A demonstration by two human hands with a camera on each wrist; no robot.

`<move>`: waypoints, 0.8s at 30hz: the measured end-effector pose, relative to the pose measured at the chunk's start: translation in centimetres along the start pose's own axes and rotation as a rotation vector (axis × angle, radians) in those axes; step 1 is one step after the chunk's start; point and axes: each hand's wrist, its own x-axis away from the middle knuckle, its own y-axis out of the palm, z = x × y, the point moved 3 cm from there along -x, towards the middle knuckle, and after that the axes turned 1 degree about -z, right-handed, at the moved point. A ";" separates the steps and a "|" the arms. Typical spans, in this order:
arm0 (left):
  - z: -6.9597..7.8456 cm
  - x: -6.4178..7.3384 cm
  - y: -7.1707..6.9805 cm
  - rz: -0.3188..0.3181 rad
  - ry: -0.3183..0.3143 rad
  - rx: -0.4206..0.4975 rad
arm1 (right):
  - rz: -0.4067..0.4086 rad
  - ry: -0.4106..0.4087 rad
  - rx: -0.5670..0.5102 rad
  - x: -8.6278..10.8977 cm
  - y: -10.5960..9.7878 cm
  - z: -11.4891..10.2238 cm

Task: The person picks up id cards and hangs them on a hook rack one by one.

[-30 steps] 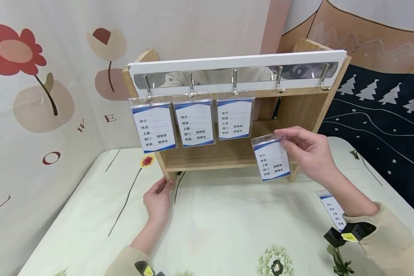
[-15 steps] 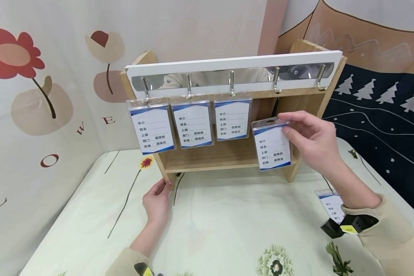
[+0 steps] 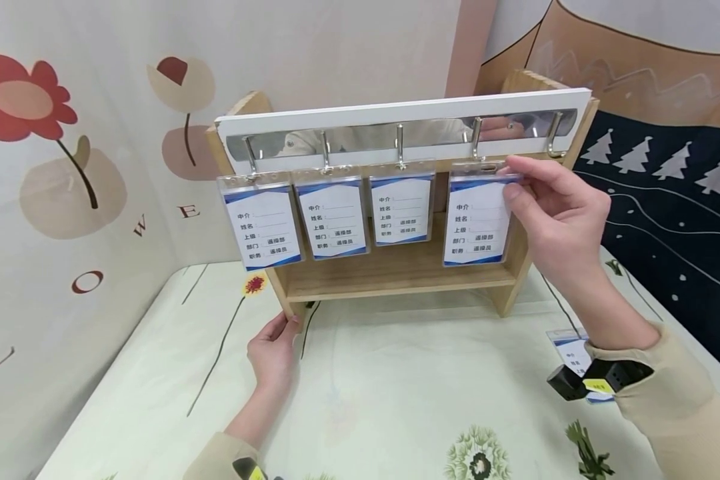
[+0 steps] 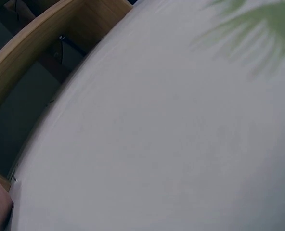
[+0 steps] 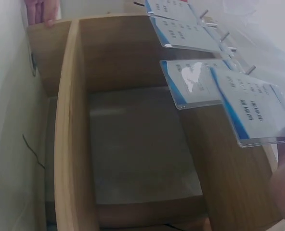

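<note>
My right hand (image 3: 561, 217) pinches the top right corner of a clear badge holder (image 3: 477, 223) with a blue-and-white card inside. The badge's slot is at the tip of the fourth hook (image 3: 475, 140); whether the hook passes through it, I cannot tell. My left hand (image 3: 274, 350) grips the lower left leg of a wooden shelf (image 3: 390, 273). Three similar badges hang to the left: the first (image 3: 264, 223), the second (image 3: 334, 217) and the third (image 3: 401, 208). In the right wrist view, the held badge (image 5: 253, 106) appears near my fingers.
A white rail (image 3: 408, 107) with a mirror strip and several hooks runs along the shelf's top. The rightmost hook (image 3: 554, 137) carries no badge. Another badge (image 3: 570, 353) lies on the flowered tablecloth (image 3: 396, 373), partly behind my right wrist.
My right hand has raised the badge from in front of the shelf up to the fourth hook, and the badge is now more upright. The left hand keeps its grip on the shelf leg.
</note>
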 end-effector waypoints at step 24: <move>0.0 0.1 -0.1 -0.015 -0.003 -0.007 | -0.079 0.100 0.437 -1.5 0.3 -1.7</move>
